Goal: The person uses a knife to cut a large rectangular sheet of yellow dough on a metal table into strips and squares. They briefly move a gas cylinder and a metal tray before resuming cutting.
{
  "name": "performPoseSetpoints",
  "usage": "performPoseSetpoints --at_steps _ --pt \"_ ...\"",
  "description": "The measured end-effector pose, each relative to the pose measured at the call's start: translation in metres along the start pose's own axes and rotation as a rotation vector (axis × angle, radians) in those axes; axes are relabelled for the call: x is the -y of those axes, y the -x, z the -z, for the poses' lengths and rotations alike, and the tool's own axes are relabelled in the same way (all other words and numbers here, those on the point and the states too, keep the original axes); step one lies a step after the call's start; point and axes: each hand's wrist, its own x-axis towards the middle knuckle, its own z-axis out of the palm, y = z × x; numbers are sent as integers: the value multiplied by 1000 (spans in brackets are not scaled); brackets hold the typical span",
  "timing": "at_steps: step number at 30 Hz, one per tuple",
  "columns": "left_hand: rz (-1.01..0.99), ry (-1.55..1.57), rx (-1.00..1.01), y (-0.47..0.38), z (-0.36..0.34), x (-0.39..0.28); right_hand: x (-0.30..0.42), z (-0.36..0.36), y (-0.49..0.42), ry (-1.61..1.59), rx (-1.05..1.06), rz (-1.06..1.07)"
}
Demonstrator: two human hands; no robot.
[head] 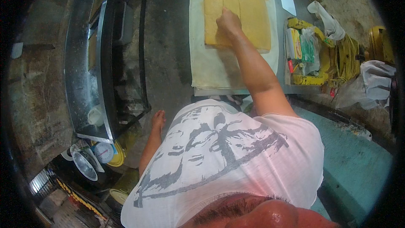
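A flat rectangular yellow slab, seemingly sponge cake (253, 15), lies on a pale cloth or sheet (215, 76) over the table. Two long lines run down its upper part. My right hand (228, 22) is over the slab with fingers curled, its fingertips at the lower end of the left line. Whether it holds something thin is hidden. My left hand (159, 119) hangs low beside my body, away from the slab, its fingers partly curled and no object visible in it. A white flat plastic scraper (288, 4) rests on the table to the right of the cloth.
At right, a yellow frame (310, 79) surrounds boxes and plastic bags (309, 46), near coiled yellow cord (348, 57). A metal-edged counter (106, 101) stands at left, with a dial scale (103, 152) and metal bowl (84, 165) by its near end.
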Motion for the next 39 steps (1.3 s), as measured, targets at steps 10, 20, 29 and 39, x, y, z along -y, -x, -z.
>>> performPoseSetpoints --at_steps 10,20,29,39 --pt "-78 -74 18 -11 9 8 -5 -9 26 15 17 -30" --pt "-123 -80 36 -21 19 15 -4 -9 61 47 31 -44" --pt "-168 -310 83 -10 33 14 -20 -18 78 -24 24 31" --pt "-188 -298 60 -13 35 21 -26 -26 104 -53 -34 27"
